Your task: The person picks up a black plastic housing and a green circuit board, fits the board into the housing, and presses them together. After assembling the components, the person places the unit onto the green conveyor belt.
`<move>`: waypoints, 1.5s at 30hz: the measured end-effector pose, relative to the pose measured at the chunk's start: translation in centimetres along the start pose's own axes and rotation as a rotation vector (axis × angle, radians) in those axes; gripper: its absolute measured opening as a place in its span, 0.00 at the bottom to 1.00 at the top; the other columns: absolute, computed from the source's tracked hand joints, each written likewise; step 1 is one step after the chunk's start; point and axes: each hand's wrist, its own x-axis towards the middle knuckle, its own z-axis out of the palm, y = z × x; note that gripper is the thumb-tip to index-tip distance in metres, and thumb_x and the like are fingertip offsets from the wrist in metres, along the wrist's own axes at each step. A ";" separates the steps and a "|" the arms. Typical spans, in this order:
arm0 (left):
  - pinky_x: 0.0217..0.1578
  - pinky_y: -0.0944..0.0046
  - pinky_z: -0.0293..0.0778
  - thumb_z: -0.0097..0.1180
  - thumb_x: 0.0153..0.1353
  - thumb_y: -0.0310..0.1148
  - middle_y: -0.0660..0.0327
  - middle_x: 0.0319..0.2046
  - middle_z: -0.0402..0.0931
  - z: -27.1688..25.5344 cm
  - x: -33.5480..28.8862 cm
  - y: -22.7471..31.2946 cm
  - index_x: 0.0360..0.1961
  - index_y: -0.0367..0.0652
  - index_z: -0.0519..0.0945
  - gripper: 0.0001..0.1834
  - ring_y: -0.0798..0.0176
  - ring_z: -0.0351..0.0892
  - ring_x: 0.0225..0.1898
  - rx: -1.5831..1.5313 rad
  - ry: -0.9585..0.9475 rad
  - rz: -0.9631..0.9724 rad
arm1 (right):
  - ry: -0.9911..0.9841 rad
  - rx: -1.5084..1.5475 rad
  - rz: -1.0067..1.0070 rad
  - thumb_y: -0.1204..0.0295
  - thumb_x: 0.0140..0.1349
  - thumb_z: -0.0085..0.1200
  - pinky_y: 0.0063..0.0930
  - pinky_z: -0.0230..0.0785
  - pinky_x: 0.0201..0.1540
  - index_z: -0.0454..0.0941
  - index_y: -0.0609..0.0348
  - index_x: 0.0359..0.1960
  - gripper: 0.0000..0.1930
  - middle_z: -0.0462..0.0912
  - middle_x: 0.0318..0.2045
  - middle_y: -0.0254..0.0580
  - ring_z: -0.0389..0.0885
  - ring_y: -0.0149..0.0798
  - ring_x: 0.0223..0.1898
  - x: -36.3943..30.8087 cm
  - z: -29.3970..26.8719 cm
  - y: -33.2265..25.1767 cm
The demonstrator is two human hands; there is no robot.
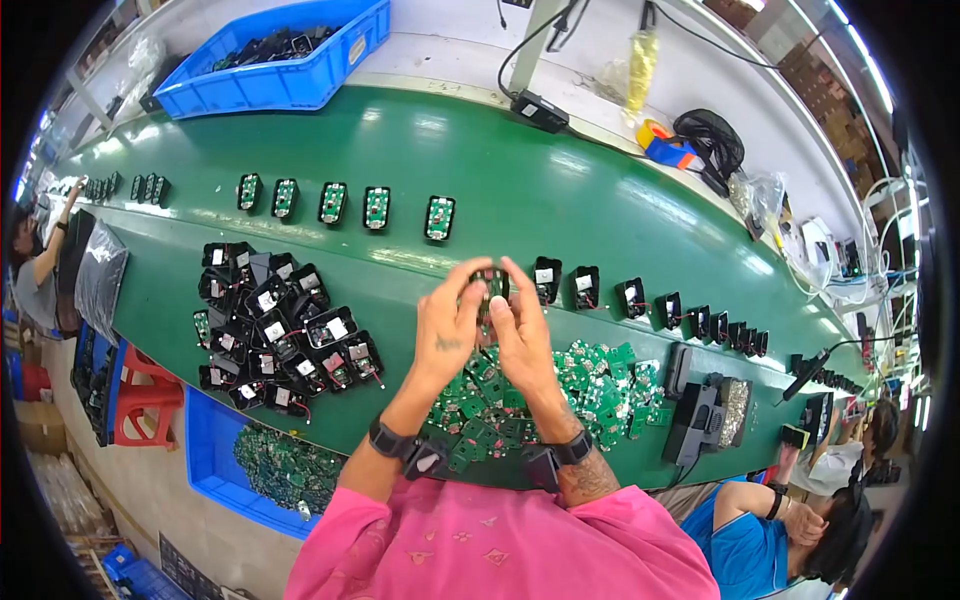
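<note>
Raised over the middle of the green bench, my left hand (447, 325) and my right hand (525, 345) close together around a small black housing (490, 278). Some green of a circuit board shows in it, though my fingers and thumbs hide much of it. Loose green circuit boards (600, 385) lie heaped under and beside my forearms. To the left is a pile of open black housings (275, 330) with white blocks and red wires inside. Farther back stands a row of housings fitted with green boards, the closest one (439, 217) just beyond my left hand.
Another row of open black housings (585, 287) runs off to the right. A blue crate (330, 85) of dark parts stands at the back left; a blue bin (212, 440) of boards sits below the bench edge. Right of the board heap is a black device (697, 420). Co-workers sit at both sides.
</note>
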 end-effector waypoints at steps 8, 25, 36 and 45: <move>0.21 0.60 0.79 0.45 0.70 0.29 0.47 0.36 0.78 5.8 10.6 -6.0 0.59 0.43 0.73 0.17 0.58 0.83 0.17 0.225 -0.167 -0.088 | 0.326 -0.414 -0.121 0.73 0.65 0.58 0.21 0.70 0.33 0.82 0.66 0.43 0.09 0.81 0.30 0.34 0.77 0.26 0.29 -4.1 -8.3 1.2; 0.45 0.55 0.78 0.71 0.47 0.36 0.52 0.57 0.71 8.3 6.7 -2.5 0.67 0.55 0.69 0.42 0.50 0.78 0.48 0.731 -0.632 0.325 | -0.144 -0.917 -0.192 0.70 0.51 0.66 0.41 0.70 0.47 0.80 0.62 0.39 0.15 0.76 0.40 0.45 0.73 0.49 0.45 -5.5 -9.7 1.4; 0.28 0.71 0.72 0.64 0.56 0.26 0.62 0.42 0.77 5.2 -0.1 -1.0 0.51 0.36 0.77 0.21 0.68 0.79 0.35 -0.456 -0.354 -0.195 | -0.115 -1.032 -0.445 0.77 0.53 0.56 0.41 0.71 0.39 0.79 0.59 0.37 0.08 0.77 0.33 0.42 0.77 0.46 0.38 -6.5 -10.0 3.5; 0.37 0.69 0.73 0.58 0.66 0.35 0.58 0.34 0.78 1.3 -6.9 -1.1 0.41 0.36 0.87 0.13 0.70 0.76 0.32 -0.020 -0.334 -0.119 | 0.146 -0.133 -0.046 0.72 0.72 0.48 0.23 0.64 0.19 0.79 0.64 0.40 0.09 0.76 0.18 0.37 0.74 0.29 0.15 -7.6 -10.6 1.8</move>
